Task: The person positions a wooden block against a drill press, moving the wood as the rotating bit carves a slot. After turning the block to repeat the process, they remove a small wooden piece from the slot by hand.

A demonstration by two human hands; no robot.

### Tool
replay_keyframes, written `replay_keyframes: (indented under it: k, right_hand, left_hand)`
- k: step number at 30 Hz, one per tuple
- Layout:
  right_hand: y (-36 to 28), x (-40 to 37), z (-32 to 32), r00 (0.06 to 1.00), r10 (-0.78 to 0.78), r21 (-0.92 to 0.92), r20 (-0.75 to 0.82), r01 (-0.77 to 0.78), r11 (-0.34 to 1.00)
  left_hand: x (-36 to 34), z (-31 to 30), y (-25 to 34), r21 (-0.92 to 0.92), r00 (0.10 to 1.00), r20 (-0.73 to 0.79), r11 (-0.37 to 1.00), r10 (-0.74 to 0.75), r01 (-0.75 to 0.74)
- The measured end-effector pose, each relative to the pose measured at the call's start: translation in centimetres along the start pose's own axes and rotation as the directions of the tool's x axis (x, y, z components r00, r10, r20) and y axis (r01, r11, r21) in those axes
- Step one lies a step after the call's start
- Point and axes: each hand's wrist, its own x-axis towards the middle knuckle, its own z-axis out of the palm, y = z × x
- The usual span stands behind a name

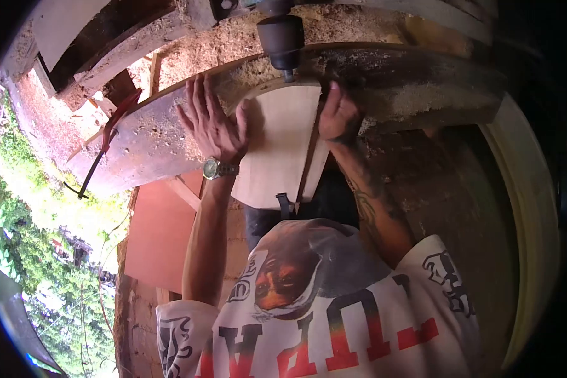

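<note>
A pale, fan-shaped wooden board lies under the drill chuck, its curved far edge close to the short bit. My left hand is flat on the dusty worktable with fingers spread, its thumb against the board's left edge. On the other side, my right hand is closed at the board's right edge, thumb pointing forward and fingers curled. What its fingertips touch is hidden. A narrow wooden strip runs along the board's right side, with a dark gap between them. A black strap hangs over the near edge.
Sawdust covers the curved worktable and is heaped behind it. A red-and-black cable or strap hangs over the table's left end. Beside my left arm stands a reddish panel. A pale curved piece rises at right; greenery shows outside at left.
</note>
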Motion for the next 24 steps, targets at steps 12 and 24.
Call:
replay_keyframes:
  k: [12,24]
  right_hand:
    - [2.5,-1.0,-1.2,0.991,0.124,-0.015,-0.055,-0.125,0.992]
    - [0.8,0.6,0.7,0.987,-0.154,-0.010,-0.042,0.154,0.988]
  left_hand:
    - [1.2,0.3,1.8,-0.104,0.995,0.070,0.993,0.067,-0.060]
    - [-0.2,-0.2,-0.2,-0.076,0.998,-0.025,0.996,-0.054,0.052]
